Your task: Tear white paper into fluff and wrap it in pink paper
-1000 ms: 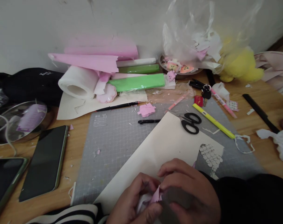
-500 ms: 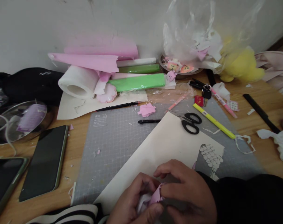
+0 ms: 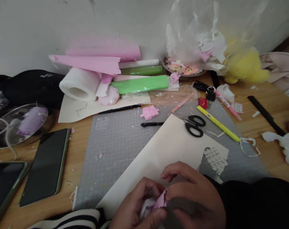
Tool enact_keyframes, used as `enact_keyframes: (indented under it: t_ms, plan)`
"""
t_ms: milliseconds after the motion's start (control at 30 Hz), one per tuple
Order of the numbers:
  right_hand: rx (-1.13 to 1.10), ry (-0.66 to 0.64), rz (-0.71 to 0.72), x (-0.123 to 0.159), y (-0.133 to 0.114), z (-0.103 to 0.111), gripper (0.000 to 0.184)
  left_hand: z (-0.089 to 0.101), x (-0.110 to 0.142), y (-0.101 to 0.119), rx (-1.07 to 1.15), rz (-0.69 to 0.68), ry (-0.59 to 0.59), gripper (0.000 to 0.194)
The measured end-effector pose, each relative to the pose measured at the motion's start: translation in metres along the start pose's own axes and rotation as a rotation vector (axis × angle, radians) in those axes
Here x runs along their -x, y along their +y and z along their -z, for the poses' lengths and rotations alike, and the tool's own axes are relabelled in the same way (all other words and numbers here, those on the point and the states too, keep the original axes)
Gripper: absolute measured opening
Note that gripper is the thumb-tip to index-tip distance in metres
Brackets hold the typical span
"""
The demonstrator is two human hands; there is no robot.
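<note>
Low in the view, my left hand (image 3: 137, 203) is closed on a small pink paper piece (image 3: 160, 201), with crumpled white material (image 3: 148, 206) showing between thumb and fingers. What the white material is, I cannot tell. My right hand (image 3: 194, 197) lies close on the right side. One of its fingertips touches the pink paper's edge, its index finger is bent above, and its thumb stands apart below. Beneath both hands lies a cream paper sheet (image 3: 144, 165). Black-handled scissors (image 3: 192, 124) rest on that sheet's far end.
The sheet lies on a grey cutting mat (image 3: 106, 159). Around it are pink paper scraps (image 3: 149, 112), a black pen (image 3: 152, 124), a yellow marker (image 3: 218, 123) and a scale-patterned cutout (image 3: 216, 160). Left are phones (image 3: 45, 162); behind, a paper roll (image 3: 80, 84) and a plastic bag (image 3: 194, 31).
My right hand has shifted slightly to the right, its thumb and index finger drawing away from my left hand. My left hand keeps the pink paper in nearly the same place.
</note>
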State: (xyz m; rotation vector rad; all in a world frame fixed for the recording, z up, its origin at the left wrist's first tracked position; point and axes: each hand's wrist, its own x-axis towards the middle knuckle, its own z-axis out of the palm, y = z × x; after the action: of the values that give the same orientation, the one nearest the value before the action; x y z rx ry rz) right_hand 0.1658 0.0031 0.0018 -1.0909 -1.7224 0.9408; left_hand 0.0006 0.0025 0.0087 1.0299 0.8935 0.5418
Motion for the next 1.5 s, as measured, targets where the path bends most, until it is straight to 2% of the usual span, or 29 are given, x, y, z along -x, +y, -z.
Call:
enact_keyframes:
  t_ms: [133,267,433,600,800,933,1100,1200,1367,1500]
  plan:
    - [0.007,-0.048,0.007,0.0004,0.0007,-0.0017,0.016,-0.0007,-0.0012,-0.0013,0.021,0.0,-0.003,0.017]
    - [-0.021,0.019,0.001,0.0003,-0.0005,-0.0013,0.014,-0.0013,-0.001,-0.0012,0.028,0.006,0.003,0.016]
    - [-0.067,-0.002,-0.001,0.0016,0.0005,0.0005,0.01,-0.0008,0.0002,0.0002,0.009,-0.004,0.003,0.014]
    - [-0.024,0.016,0.037,0.0011,0.0026,-0.0022,0.012,-0.0004,0.0005,-0.001,-0.014,-0.001,0.009,0.015]
    - [0.111,-0.209,0.12,-0.0071,-0.0014,0.0044,0.011,-0.0005,0.0008,-0.0027,-0.019,0.005,0.028,0.014]
    - [0.041,-0.057,0.076,-0.0056,-0.0027,0.0048,0.014,-0.0002,0.0016,-0.0021,-0.033,0.006,0.02,0.014]
    - [0.075,-0.172,0.092,-0.0052,-0.0019,0.0057,0.014,0.0002,0.0012,-0.0024,-0.025,0.005,0.023,0.015]
    - [0.032,-0.079,0.062,-0.0035,0.0,0.0041,0.015,0.0,0.0003,-0.0022,-0.02,0.011,0.006,0.015]
    - [0.005,-0.081,0.049,0.0002,0.0013,-0.0007,0.015,-0.0003,0.0011,-0.0016,-0.033,0.009,0.019,0.014]
    - [-0.005,-0.019,0.051,-0.0002,0.0007,-0.0022,0.015,-0.0004,0.0025,-0.0018,-0.046,0.003,0.02,0.014]
